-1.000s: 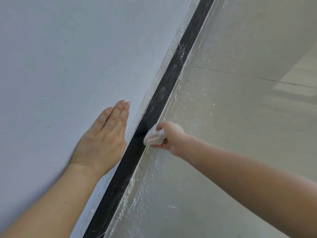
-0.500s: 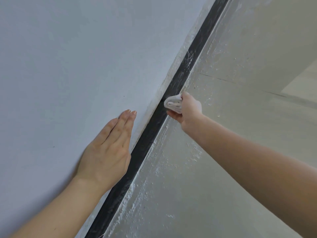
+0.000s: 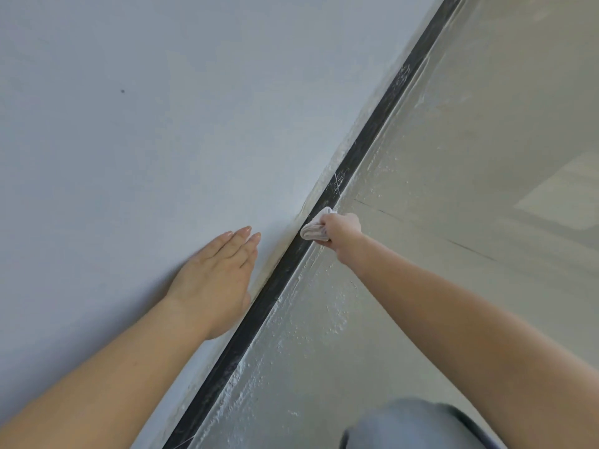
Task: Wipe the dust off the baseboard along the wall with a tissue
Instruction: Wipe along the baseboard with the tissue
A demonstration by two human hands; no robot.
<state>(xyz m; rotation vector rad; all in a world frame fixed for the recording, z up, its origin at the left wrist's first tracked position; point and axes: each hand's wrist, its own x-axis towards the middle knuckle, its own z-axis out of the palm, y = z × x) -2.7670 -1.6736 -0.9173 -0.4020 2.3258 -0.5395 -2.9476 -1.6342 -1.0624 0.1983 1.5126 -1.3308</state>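
A narrow black baseboard (image 3: 366, 140) runs diagonally from the bottom centre to the top right, between the pale wall and the floor. White scuffs and dust mark it farther along. My right hand (image 3: 342, 230) is closed around a crumpled white tissue (image 3: 312, 230) and presses it against the baseboard. My left hand (image 3: 215, 280) lies flat on the wall with fingers together, just left of the baseboard and nearer to me than the tissue.
The pale grey wall (image 3: 162, 124) fills the left half. A glossy light floor (image 3: 453, 189) with white paint specks along its edge fills the right. A knee in blue denim (image 3: 418, 426) shows at the bottom right.
My right hand has slid the tissue farther away from me along the baseboard. The left hand stays flat on the wall. The camera view has shifted, bringing a knee into sight.
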